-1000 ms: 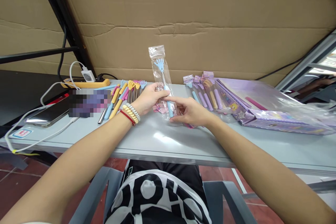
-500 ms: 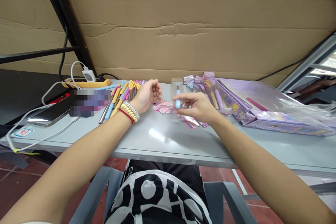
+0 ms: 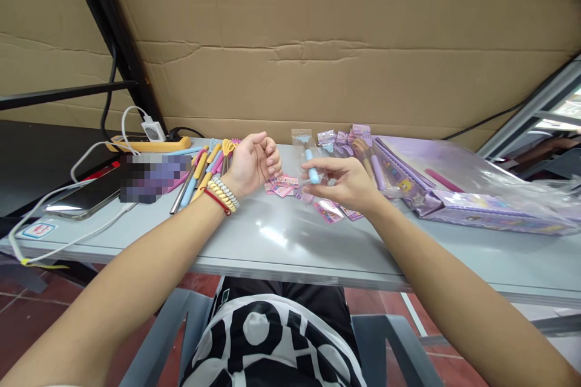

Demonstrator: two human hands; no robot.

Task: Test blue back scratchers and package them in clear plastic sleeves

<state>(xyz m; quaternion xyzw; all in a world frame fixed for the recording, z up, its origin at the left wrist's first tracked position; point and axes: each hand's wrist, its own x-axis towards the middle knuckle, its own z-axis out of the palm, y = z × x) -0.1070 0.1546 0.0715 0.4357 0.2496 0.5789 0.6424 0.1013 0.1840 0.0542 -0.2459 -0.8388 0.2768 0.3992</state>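
My right hand [image 3: 347, 184] grips a clear plastic bag [image 3: 298, 140] between thumb and fingers. Inside it is a back scratcher with a light blue handle [image 3: 312, 172], tilted, its claw end at the top. My left hand [image 3: 255, 163] is raised over the table, palm turned sideways, fingers loosely curled and apart with nothing in them. Small pink printed cards [image 3: 285, 184] lie between the hands, and more cards [image 3: 329, 211] lie under the right one. Behind the left wrist are several loose back scratchers [image 3: 211, 163] with yellow, blue and pink handles.
Several bagged back scratchers [image 3: 376, 172] with card tops lie right of my right hand, beside a purple printed box [image 3: 476, 208] holding plastic bags. On the left are a phone [image 3: 86, 196], a white cable and a yellow power strip [image 3: 152, 144]. Cardboard [image 3: 318, 72] stands behind the table.
The bag with the blue back scratcher has tilted, and its handle has shifted slightly right. My left hand has turned its palm more toward me, fingers still loosely curled.
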